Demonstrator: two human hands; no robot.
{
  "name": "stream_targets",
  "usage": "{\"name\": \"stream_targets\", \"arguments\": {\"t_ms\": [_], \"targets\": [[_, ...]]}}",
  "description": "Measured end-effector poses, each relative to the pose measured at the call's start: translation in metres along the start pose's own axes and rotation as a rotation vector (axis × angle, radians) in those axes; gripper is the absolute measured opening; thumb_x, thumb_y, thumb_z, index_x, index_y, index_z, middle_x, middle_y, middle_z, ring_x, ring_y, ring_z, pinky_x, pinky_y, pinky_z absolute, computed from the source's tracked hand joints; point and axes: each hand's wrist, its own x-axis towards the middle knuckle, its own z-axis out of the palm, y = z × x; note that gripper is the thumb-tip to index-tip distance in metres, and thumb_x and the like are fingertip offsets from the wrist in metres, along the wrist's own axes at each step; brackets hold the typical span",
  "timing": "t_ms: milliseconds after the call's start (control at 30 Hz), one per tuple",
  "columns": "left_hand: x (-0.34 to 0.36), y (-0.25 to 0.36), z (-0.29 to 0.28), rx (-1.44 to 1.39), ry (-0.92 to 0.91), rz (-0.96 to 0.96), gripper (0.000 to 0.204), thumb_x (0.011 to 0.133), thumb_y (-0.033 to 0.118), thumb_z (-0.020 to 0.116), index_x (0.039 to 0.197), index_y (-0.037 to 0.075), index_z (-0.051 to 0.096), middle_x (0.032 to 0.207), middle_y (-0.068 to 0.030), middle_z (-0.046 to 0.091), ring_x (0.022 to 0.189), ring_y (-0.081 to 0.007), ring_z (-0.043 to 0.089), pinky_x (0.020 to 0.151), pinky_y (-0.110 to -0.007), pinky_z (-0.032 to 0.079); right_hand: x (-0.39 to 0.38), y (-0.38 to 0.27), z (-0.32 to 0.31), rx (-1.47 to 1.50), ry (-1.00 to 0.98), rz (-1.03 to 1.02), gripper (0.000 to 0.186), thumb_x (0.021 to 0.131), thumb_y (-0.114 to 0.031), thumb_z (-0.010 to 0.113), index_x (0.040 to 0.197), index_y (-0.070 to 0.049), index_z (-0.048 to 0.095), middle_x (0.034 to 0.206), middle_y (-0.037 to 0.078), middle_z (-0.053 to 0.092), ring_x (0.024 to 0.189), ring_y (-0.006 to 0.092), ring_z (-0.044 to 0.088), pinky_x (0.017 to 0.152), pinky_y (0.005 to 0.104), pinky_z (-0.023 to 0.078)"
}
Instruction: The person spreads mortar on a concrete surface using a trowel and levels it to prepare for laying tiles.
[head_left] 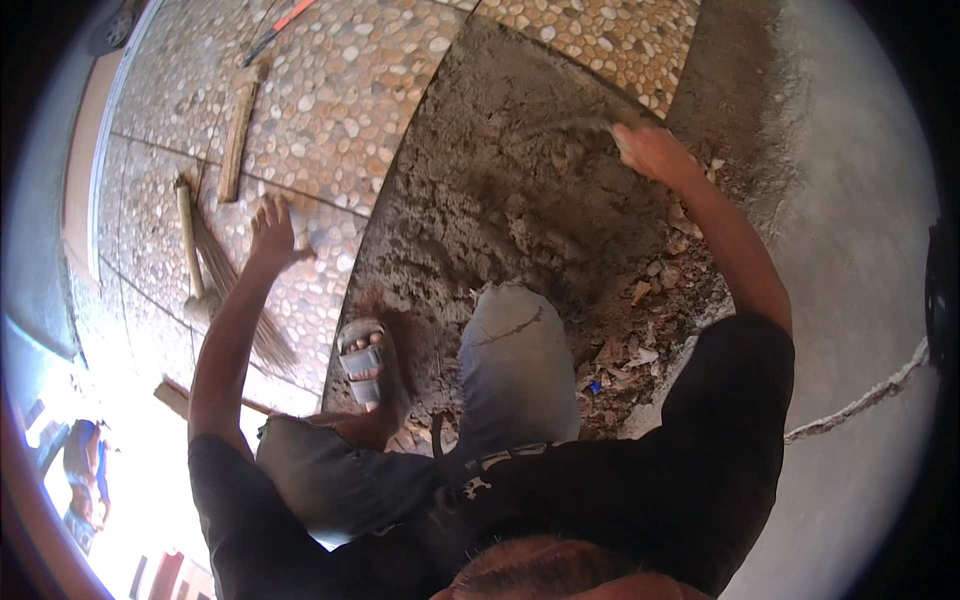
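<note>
Mortar (500, 170) at twelve o'clock in the head view looks damp, soft, heavy: best scooped from beneath. Your right hand (652, 153), at two, seems curled around a thin, blurred tool (560, 126); your left hand (271, 236), at ten, spreads its fingers over pebbled tiles (330, 130).

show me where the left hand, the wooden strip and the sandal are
Left hand (271, 237): head view, back of the hand
Wooden strip (239, 135): head view, middle of its length
Sandal (361, 362): head view, strap across the foot
</note>
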Motion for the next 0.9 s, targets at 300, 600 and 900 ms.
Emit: {"name": "stream_targets", "arguments": {"t_ms": [300, 600, 900], "targets": [[0.011, -0.010, 0.011, -0.124, 0.110, 0.065, 0.132, 0.054, 0.044, 0.086, 0.143, -0.008, 0.004, 0.147, -0.0370, 0.006, 0.134, -0.0551, 0.015, 0.110, -0.056, 0.019, -0.050, -0.120, 0.013, 0.607, 0.317, 0.393, 0.041, 0.091, -0.031, 0.055, 0.112, 0.002, 0.046, 0.081, 0.024, 0.063, 0.074, 0.0412, 0.063, 0.065, 0.0495, 0.051], [0.002, -0.007, 0.013, -0.358, 0.193, 0.043, 0.116, 0.062, 0.037, 0.082, 0.144, -0.004, 0.011, 0.149, -0.0321, 0.011, 0.137, -0.0502, 0.012, 0.111, -0.057, 0.015, -0.084, -0.147, 0.050, 0.539, 0.205, 0.585, 0.050, 0.095, -0.037, 0.046, 0.112, 0.009, 0.051, 0.103, 0.032, 0.060, 0.088, 0.0445, 0.062, 0.076, 0.0513, 0.049], [0.070, 0.004, -0.048, -0.642, 0.740, 0.310, 0.069, 0.088, 0.041, 0.060, 0.141, 0.006, 0.034, 0.145, -0.0279, 0.028, 0.135, -0.0471, 0.022, 0.108, -0.058, 0.020, 0.016, -0.139, -0.019, 0.568, 0.348, 0.661, 0.043, 0.093, -0.029, 0.048, 0.120, 0.005, 0.046, 0.092, 0.028, 0.062, 0.087, 0.0435, 0.060, 0.077, 0.0513, 0.047]]}}
